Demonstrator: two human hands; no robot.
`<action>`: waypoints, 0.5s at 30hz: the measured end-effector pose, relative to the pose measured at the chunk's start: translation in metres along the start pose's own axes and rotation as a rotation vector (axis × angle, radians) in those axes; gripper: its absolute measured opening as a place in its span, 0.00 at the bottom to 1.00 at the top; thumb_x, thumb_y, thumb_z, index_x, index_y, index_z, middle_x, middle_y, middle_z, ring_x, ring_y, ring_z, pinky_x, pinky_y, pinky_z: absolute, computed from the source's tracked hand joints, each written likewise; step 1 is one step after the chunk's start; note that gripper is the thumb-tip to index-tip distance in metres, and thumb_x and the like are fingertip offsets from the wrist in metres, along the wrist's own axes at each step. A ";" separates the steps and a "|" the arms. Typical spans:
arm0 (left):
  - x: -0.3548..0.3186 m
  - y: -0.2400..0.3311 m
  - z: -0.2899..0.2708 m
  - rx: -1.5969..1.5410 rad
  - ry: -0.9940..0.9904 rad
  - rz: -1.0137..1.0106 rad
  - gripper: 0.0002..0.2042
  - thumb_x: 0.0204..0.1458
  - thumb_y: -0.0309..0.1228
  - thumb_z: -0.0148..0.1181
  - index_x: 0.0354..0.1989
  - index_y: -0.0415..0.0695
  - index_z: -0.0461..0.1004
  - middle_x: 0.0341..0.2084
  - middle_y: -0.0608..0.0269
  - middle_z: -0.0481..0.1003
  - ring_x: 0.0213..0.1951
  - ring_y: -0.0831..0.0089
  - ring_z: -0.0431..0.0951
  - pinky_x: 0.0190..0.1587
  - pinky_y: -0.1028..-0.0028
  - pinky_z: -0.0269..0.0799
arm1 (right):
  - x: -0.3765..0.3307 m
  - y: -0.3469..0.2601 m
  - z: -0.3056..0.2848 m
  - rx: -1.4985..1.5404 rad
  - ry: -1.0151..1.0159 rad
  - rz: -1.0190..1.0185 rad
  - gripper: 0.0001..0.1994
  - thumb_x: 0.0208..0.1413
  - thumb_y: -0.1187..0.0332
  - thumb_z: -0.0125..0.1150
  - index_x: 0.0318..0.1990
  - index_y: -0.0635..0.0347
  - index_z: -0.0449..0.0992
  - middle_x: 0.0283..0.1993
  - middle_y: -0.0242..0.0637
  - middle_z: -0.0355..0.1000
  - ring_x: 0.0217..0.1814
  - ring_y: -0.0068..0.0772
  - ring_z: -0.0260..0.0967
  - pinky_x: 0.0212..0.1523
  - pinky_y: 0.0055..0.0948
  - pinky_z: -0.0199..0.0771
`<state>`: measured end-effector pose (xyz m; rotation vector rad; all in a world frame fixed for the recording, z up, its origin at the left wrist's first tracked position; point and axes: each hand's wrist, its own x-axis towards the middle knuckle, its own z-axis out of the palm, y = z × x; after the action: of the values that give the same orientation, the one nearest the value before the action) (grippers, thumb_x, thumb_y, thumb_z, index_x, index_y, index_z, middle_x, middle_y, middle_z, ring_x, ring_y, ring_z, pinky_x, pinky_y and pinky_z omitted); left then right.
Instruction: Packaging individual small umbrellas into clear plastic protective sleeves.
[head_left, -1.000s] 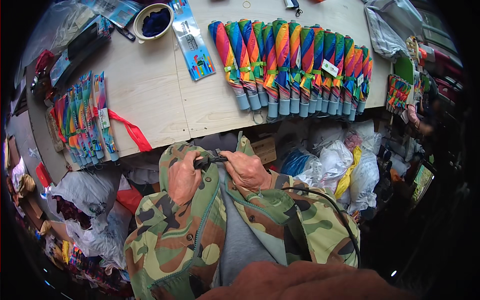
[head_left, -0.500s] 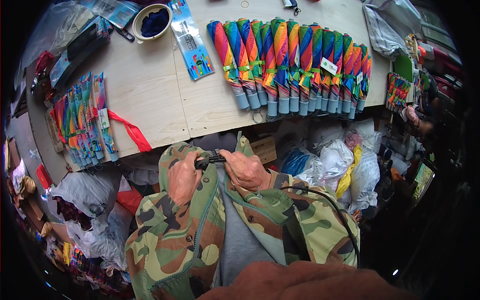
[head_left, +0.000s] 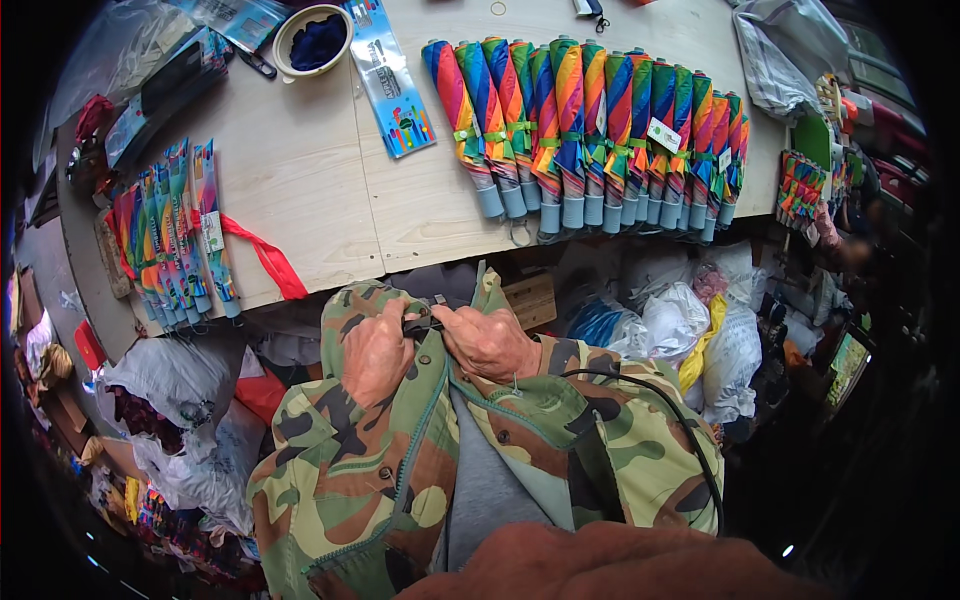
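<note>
Straight ahead of the body, a broad, pale wooden table (head_left: 300,150), with a thin joint line across its top. On this side of the table, a camouflage jacket (head_left: 365,475), worn open over a grey shirt (head_left: 485,485). Below the table, to its left and right, bulging white sacks (head_left: 732,365). On the table's right half, a long row of folded rainbow umbrellas (head_left: 570,110), bound with green ties, pale blue-grey handles toward the near edge. At the table's near left corner, a smaller bunch of umbrellas (head_left: 160,240). Near the table's middle, toward the far side, a flat blue printed packet (head_left: 388,80). At the table's near edge, left of centre, a red strip (head_left: 268,258). Just short of that edge, two hands, fingers curled tight: left hand (head_left: 377,352) and right hand (head_left: 490,343), close together. Toward the table's far left, a cream bowl (head_left: 303,77) with dark blue contents. Before the table, gripped from both sides, a small black piece (head_left: 422,325), mostly hidden by fingers.
</note>
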<state>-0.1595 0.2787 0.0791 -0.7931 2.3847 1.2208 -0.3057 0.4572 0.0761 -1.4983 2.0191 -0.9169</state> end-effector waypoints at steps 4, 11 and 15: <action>0.000 -0.004 0.000 -0.025 0.009 0.027 0.16 0.59 0.27 0.66 0.56 0.39 0.76 0.27 0.39 0.82 0.32 0.38 0.84 0.35 0.44 0.76 | 0.004 -0.001 -0.002 0.039 -0.003 -0.010 0.20 0.62 0.75 0.68 0.61 0.72 0.78 0.31 0.40 0.72 0.24 0.42 0.75 0.21 0.39 0.74; 0.000 -0.009 -0.001 -0.099 0.012 0.040 0.18 0.59 0.26 0.66 0.58 0.40 0.77 0.29 0.40 0.83 0.34 0.39 0.84 0.37 0.46 0.77 | 0.011 0.002 -0.004 0.124 -0.046 0.025 0.18 0.62 0.75 0.67 0.59 0.70 0.79 0.36 0.44 0.78 0.28 0.45 0.79 0.26 0.39 0.79; 0.003 -0.005 -0.002 -0.172 0.052 -0.037 0.23 0.54 0.24 0.73 0.60 0.43 0.78 0.34 0.42 0.84 0.36 0.45 0.88 0.36 0.57 0.78 | 0.011 0.003 -0.005 0.220 -0.051 0.132 0.16 0.62 0.73 0.67 0.57 0.65 0.80 0.38 0.46 0.81 0.33 0.47 0.82 0.31 0.41 0.83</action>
<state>-0.1586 0.2736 0.0757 -0.9273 2.3174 1.4209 -0.3145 0.4482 0.0770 -1.2426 1.8873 -1.0005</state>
